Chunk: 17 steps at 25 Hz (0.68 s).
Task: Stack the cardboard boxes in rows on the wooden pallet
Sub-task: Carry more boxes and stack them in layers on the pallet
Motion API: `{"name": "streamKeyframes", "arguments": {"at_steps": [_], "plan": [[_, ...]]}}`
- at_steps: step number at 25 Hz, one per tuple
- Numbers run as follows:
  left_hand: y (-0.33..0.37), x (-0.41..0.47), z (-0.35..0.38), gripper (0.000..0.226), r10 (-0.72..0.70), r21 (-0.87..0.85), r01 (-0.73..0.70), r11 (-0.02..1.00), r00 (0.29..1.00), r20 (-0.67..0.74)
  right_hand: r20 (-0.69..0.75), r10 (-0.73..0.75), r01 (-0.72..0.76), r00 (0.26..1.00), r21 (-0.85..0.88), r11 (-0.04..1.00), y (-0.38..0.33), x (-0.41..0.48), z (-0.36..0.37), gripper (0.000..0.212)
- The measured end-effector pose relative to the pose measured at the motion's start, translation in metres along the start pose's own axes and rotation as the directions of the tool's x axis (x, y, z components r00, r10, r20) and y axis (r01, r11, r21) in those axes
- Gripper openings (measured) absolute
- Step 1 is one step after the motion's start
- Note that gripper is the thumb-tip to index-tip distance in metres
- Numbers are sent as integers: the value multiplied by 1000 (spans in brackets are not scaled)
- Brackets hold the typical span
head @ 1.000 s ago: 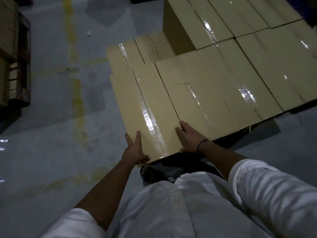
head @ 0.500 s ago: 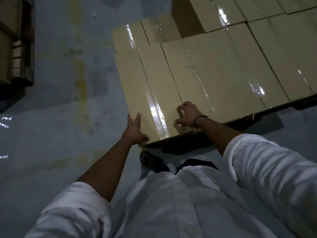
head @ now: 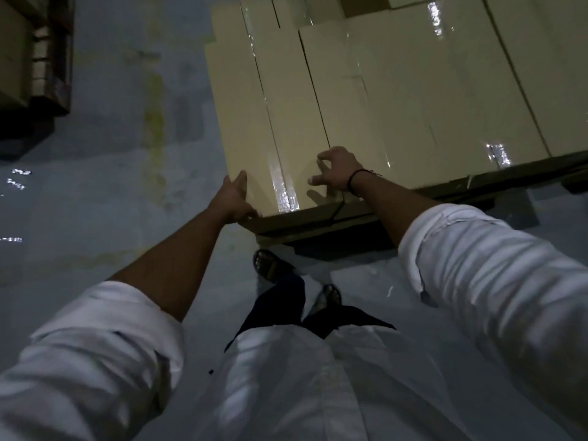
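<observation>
Grey-blue concrete floor (head: 105, 192) spreads wide on the left, crossed by a worn yellow stripe (head: 156, 122) that runs away from the camera. At the far left edge another stack (head: 28, 52) stands well apart from the load, so a broad lane of bare floor lies between the two.

On the right the cardboard boxes (head: 429, 90) sit side by side in a row on the wooden pallet (head: 569, 168), whose dark edge shows under their near sides. The corner box (head: 276, 116) ends the row on its left and near sides. A shiny tape seam runs down its lid, and its right edge lies tight against the neighbour box (head: 381, 100). Beyond it, a rear box (head: 229, 20) continues the left flank, with a slight step where the two sides meet. A higher tier rises at the top of the view, cut by the frame.

The left hand (head: 234, 200) lies flat against the corner box's left side at the near corner, one finger stretched along the lid's edge; it presses and does not grasp. The right hand (head: 337, 168), with a dark wristband (head: 353, 181), is arched over the lid near the seam between the two boxes, fingers bent and tips touching the cardboard, closing on nothing.

Both arms reach out of rolled white sleeves. Two sandalled feet (head: 270, 265) stand just short of the pallet's near edge, with only a narrow strip of floor between toes and load.
</observation>
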<state>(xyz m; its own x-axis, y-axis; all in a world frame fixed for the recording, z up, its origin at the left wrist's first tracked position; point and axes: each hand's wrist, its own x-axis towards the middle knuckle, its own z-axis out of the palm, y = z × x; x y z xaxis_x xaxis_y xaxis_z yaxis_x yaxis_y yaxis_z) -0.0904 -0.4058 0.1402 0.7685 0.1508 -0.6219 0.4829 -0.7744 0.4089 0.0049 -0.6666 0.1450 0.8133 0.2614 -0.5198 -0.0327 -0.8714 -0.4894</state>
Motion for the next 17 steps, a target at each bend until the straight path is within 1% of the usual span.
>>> {"name": "streamKeyframes", "arguments": {"at_steps": [4,10,12,15,17], "plan": [[-2,-6,5,126,7,17,-7,1000,1000,-7,-3,-1,2,1000,51,999,6,-7,4,85],[-4,-14,8,124,23,42,-24,999,999,26,18,-20,20,1000,20,1000,10,-24,12,84],[-3,-14,8,124,16,44,-17,999,999,34,41,-38,40,998,-59,997,11,-27,13,85],[-3,-14,10,124,15,59,-17,998,999,37,88,-100,121,991,-281,952,17,-31,17,82],[-5,-15,10,126,17,66,-19,998,999,33,103,-125,152,987,-329,932,21,-32,18,81]]}}
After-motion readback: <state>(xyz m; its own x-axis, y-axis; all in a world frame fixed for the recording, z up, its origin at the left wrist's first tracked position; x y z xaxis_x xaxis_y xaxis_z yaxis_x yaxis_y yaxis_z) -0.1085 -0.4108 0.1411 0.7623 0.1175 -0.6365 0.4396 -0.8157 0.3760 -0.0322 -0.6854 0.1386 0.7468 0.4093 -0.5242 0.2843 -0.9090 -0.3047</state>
